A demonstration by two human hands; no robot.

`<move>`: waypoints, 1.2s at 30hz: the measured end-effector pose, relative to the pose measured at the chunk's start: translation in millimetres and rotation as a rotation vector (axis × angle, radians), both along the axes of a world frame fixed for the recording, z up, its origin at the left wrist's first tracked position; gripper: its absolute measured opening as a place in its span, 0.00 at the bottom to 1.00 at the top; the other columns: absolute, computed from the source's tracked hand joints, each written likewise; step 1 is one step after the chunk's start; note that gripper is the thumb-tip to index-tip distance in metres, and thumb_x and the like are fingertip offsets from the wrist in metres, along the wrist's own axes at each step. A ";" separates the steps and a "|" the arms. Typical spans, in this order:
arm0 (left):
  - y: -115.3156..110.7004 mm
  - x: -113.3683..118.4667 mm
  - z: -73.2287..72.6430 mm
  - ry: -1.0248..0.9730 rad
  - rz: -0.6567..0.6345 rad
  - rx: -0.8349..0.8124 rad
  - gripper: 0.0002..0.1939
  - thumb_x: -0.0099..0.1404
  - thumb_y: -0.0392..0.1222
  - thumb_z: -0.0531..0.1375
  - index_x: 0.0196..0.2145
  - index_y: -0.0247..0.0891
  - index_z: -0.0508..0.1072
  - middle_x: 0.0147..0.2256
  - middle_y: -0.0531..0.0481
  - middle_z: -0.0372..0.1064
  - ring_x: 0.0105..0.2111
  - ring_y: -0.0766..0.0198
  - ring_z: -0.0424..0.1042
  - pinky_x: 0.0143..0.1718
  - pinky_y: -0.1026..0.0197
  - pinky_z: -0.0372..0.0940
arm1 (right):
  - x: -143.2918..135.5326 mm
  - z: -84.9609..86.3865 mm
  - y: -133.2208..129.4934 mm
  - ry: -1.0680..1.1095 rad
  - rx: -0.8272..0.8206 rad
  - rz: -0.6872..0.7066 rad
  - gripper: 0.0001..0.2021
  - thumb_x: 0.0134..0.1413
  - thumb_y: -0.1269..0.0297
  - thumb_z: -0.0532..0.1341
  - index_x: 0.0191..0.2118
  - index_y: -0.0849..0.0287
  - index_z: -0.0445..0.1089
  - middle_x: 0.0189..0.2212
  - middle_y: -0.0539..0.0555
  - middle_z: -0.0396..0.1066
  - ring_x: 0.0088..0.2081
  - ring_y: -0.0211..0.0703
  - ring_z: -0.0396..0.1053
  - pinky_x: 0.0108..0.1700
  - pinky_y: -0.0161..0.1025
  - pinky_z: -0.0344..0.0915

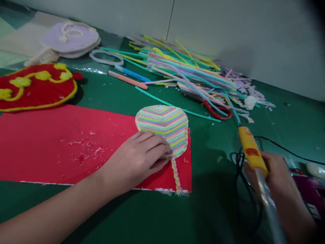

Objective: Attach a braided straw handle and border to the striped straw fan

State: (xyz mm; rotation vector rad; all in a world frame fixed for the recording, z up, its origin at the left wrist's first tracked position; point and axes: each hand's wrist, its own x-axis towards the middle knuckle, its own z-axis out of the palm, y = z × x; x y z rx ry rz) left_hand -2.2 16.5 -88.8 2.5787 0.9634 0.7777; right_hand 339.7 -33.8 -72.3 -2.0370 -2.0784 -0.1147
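A rounded piece of pastel pipe cleaners in chevron stripes [165, 118] lies on a red board [111, 122], with a twisted pipe-cleaner stem [175, 174] running down to the board's front edge. My left hand [142, 152] has its fingers bent over the piece's lower left edge and grips it; the fingertips are partly hidden. On the right, my right hand [276, 179] is closed around a yellow hot glue gun [251, 149]. A long clear glue stick [269, 203] extends from the gun towards me. The trigger fingers are mostly out of sight.
Loose pipe cleaners [182, 64] are heaped by the wall, with red-handled scissors [218, 112] under them. Two markers [129, 79] lie nearby. A red and yellow fuzzy piece [38, 88] and a lilac one [73, 39] sit left. A black cord [286, 149] trails right.
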 end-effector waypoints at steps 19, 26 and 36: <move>-1.0 -0.6 -2.2 0.029 -0.013 -0.013 0.06 0.66 0.36 0.54 0.38 0.36 0.70 0.39 0.47 0.70 0.39 0.62 0.67 0.41 0.59 0.63 | -84.5 39.5 1.0 0.157 0.007 0.194 0.07 0.57 0.61 0.57 0.35 0.57 0.70 0.34 0.53 0.70 0.36 0.39 0.69 0.38 0.34 0.63; -1.3 -2.3 -2.5 0.066 -0.029 0.038 0.06 0.66 0.37 0.54 0.39 0.35 0.69 0.39 0.47 0.70 0.40 0.61 0.67 0.41 0.58 0.64 | -152.1 13.6 -12.1 0.453 -0.262 0.218 0.02 0.56 0.68 0.57 0.34 0.57 0.67 0.29 0.51 0.67 0.31 0.38 0.66 0.32 0.34 0.62; -0.5 -0.9 -4.4 0.069 -0.032 0.057 0.06 0.64 0.37 0.57 0.39 0.34 0.69 0.38 0.46 0.70 0.39 0.60 0.67 0.41 0.58 0.64 | -158.1 0.3 5.9 0.365 -0.237 0.281 0.04 0.51 0.71 0.59 0.29 0.58 0.62 0.25 0.49 0.63 0.30 0.39 0.63 0.32 0.35 0.59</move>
